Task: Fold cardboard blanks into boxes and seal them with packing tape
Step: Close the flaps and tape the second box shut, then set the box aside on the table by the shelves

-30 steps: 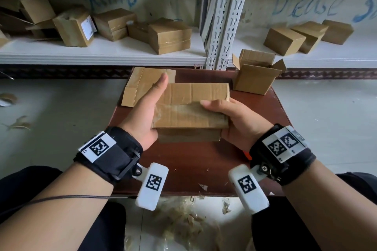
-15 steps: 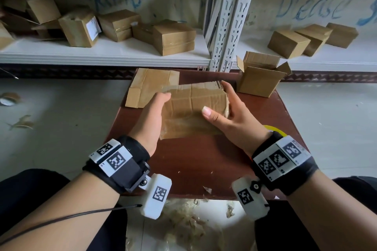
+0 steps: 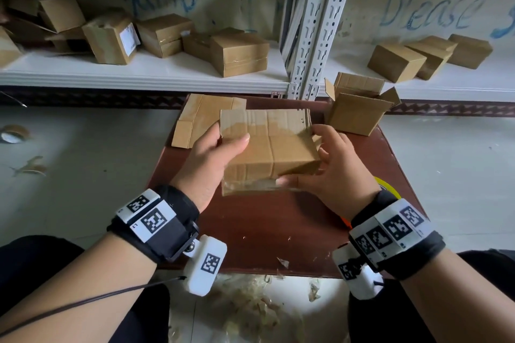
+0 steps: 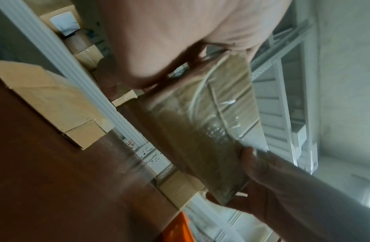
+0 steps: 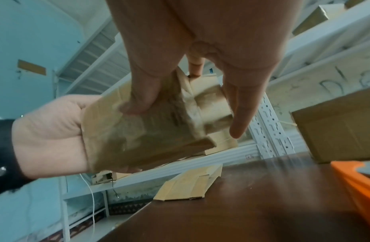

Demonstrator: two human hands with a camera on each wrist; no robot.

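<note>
I hold a flattened cardboard blank (image 3: 267,147) with old clear tape on it above the brown table (image 3: 264,225). My left hand (image 3: 220,147) grips its left edge, thumb on top. My right hand (image 3: 320,164) holds the right side, thumb along the near edge and fingers round the far right corner. The same blank (image 4: 202,134) appears tilted in the left wrist view, and in the right wrist view the blank (image 5: 150,127) is pinched between both hands. Another flat blank (image 3: 200,120) lies on the table behind my left hand.
An opened box (image 3: 359,108) stands at the table's back right. An orange and yellow tape dispenser (image 5: 358,183) lies at the right edge under my wrist. White shelves (image 3: 145,72) behind carry several taped boxes. A tape roll (image 3: 12,133) lies on the floor at left.
The blank has been turned and lifted between my hands. My left thumb moved onto its upper left face, and my right hand shifted to the right side and near edge.
</note>
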